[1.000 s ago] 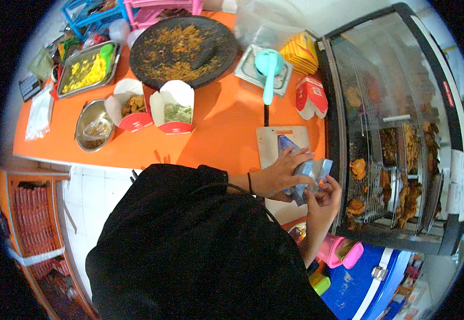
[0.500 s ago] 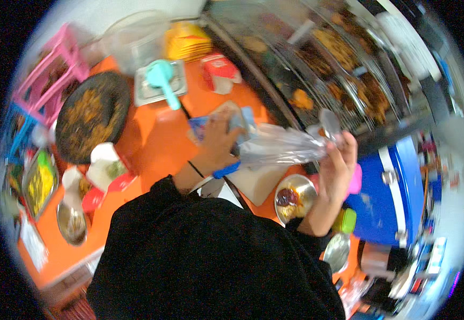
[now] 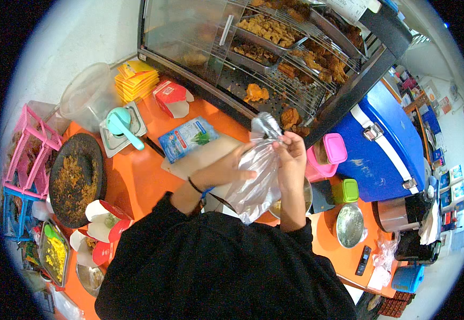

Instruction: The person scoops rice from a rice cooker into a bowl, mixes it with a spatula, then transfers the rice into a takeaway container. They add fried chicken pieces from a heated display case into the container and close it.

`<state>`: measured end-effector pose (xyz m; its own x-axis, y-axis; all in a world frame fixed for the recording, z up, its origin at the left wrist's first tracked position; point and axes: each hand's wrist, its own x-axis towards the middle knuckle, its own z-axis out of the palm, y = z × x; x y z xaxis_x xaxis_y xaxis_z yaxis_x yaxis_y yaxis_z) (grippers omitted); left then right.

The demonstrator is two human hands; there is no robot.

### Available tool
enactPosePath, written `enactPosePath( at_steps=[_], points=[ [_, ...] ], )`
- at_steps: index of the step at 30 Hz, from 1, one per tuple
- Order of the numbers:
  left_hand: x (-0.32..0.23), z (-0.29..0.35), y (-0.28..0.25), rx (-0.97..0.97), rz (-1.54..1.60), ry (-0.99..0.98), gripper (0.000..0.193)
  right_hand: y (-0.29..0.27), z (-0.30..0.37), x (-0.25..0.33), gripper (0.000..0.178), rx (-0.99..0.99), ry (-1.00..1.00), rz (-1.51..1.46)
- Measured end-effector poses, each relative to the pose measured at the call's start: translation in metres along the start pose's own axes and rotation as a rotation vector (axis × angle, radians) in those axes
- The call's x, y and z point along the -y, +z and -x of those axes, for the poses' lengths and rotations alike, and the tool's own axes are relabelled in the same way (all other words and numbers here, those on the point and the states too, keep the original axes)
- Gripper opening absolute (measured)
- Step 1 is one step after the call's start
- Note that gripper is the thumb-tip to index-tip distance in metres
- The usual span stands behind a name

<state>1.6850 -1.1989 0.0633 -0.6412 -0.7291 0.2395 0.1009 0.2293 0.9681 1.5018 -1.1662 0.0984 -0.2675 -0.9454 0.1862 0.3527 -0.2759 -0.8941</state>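
A clear, crinkled plastic bag (image 3: 254, 188) hangs in front of me, its upper part gathered and twisted. My right hand (image 3: 292, 160) pinches the bag near its gathered neck between thumb and fingers. From the other side my left hand (image 3: 224, 172), with a dark band on the wrist, grips the bag; its fingers are partly hidden behind the plastic. Beyond my left hand, a blue printed packet (image 3: 188, 138) lies partly on a pale cutting board (image 3: 222, 148). A metal bowl (image 3: 308, 198) is mostly covered by my right forearm and the bag.
A glass display cabinet (image 3: 186, 47) with fried food spans the back. To the left are a dark stone mortar (image 3: 77, 178), red food boxes (image 3: 173, 98) and a turquoise ladle (image 3: 119, 122). A blue cooler box (image 3: 384, 154) and pink containers (image 3: 325, 154) stand right.
My left hand has left the blue packet and come to the bag. The bag, stretched sideways before, now hangs down. My right hand has shifted left in view, and the view has turned.
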Motion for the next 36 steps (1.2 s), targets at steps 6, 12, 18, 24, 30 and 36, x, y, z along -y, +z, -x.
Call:
enactPosePath(
  at_steps=[6, 12, 18, 24, 30, 36],
  points=[
    [0.01, 0.02, 0.017, -0.55, 0.434, -0.109, 0.044, -0.009, 0.033, -0.018, 0.055, 0.029, 0.472, 0.294],
    [0.017, 0.023, 0.009, -0.645, 0.447, -0.07, 0.051, -0.016, 0.044, -0.039, 0.019, 0.147, 0.528, -0.193],
    [0.048, 0.026, -0.005, -0.96, -0.143, 0.022, 0.051, -0.034, 0.032, -0.042, 0.02, 0.187, 0.434, 0.187],
    [0.037, 0.034, 0.011, -0.539, -0.363, -0.098, 0.04, -0.025, 0.035, -0.053, 0.019, 0.069, 0.246, 0.298],
    [0.025, 0.033, 0.022, -0.349, 0.182, -0.229, 0.021, -0.016, 0.038, -0.062, 0.032, 0.095, 0.55, 0.363],
    [0.027, 0.038, -0.009, -0.489, -0.628, 0.169, 0.033, -0.01, 0.044, -0.053, 0.019, 0.189, -0.171, 0.53]
  ],
)
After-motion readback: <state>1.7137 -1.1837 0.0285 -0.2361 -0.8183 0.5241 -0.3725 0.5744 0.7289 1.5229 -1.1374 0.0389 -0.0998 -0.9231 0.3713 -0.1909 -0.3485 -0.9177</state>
